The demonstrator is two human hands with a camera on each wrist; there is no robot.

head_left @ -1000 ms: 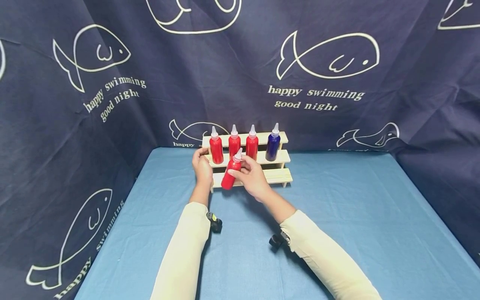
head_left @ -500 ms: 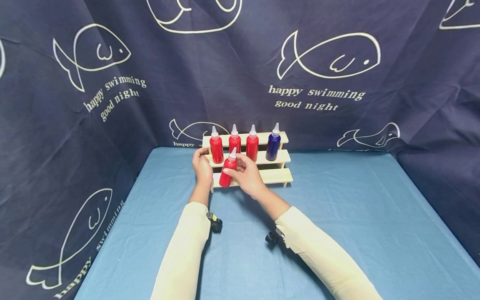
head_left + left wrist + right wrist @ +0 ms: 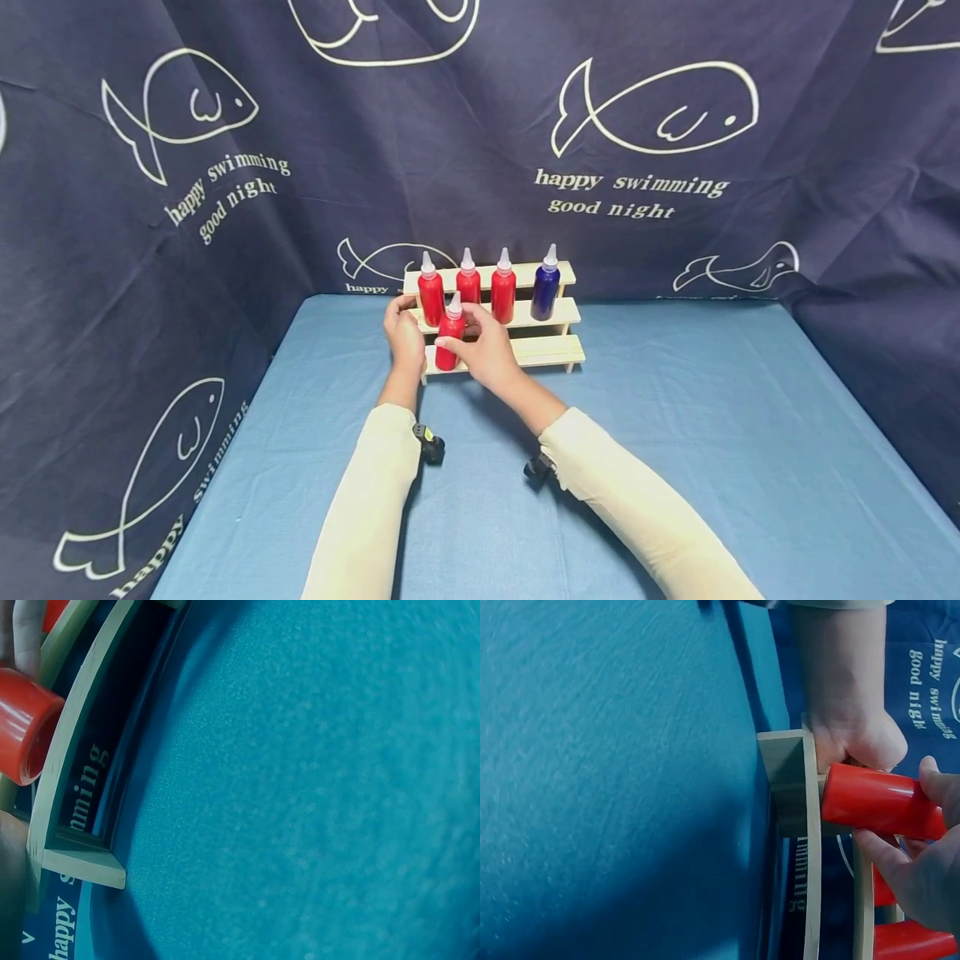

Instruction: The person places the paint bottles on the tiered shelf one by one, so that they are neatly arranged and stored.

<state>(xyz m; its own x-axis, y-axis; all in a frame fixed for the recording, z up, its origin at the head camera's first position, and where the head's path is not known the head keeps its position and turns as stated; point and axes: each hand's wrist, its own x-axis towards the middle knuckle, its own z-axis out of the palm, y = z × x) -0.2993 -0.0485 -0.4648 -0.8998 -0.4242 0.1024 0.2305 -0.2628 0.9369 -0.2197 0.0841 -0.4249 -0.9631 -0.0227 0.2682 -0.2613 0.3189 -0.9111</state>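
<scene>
My right hand point(image 3: 486, 352) pinches a red squeeze bottle point(image 3: 451, 326) with a pointed clear nozzle, thumb in front and fingers behind. The bottle is nearly upright over the left end of the lowest tier of a three-tier wooden stand point(image 3: 551, 351). Its base overlaps that tier in the head view; in the right wrist view, the red bottle's base point(image 3: 847, 795) is right at the front plank. At the stand's left end, my left hand point(image 3: 406, 342) grips the wood with curled fingers, partly hidden behind it.
On the middle tier stand three more red bottles point(image 3: 503, 297) and a dark blue bottle point(image 3: 545, 294) at its right. Behind the stand hangs a navy fish-print cloth point(image 3: 480, 167). A blue cloth point(image 3: 675, 417) covers the table.
My right hand has moved the red bottle left along the lowest tier, and the bottle has gone from tilted to nearly upright. The left hand stays at the stand's end.
</scene>
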